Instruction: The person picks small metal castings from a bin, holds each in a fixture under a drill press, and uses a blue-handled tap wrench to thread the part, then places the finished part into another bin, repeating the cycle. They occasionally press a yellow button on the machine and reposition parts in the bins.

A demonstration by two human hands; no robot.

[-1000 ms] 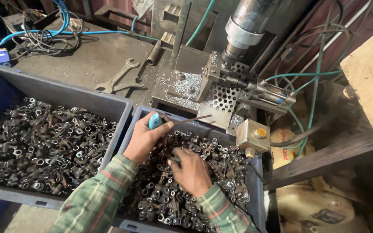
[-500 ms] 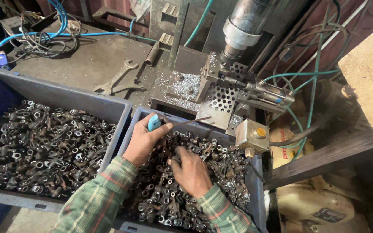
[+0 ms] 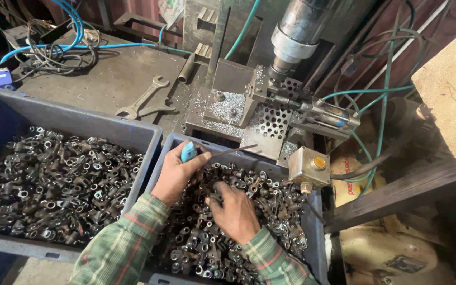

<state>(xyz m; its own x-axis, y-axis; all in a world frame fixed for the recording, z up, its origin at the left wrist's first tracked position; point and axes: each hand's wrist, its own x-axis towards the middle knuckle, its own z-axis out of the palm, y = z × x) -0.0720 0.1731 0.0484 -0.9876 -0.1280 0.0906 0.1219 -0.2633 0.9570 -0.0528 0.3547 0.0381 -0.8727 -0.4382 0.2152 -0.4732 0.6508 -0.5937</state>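
Metal fittings (image 3: 249, 211) fill the grey bin (image 3: 157, 158) at lower centre: small, hard, probably oily, best pinched by the ring end. Right hand (image 3: 236, 211) digs in, fingers curled on one. Left hand (image 3: 178, 171) grasps a blue-handled pick (image 3: 190, 152).

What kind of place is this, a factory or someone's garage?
Most likely a small metalworking shop. A steel machine head stands over a fixture strewn with metal shavings, two grey plastic bins hold heaps of small dark metal fittings, and an open-ended steel spanner lies on the worn metal bench.
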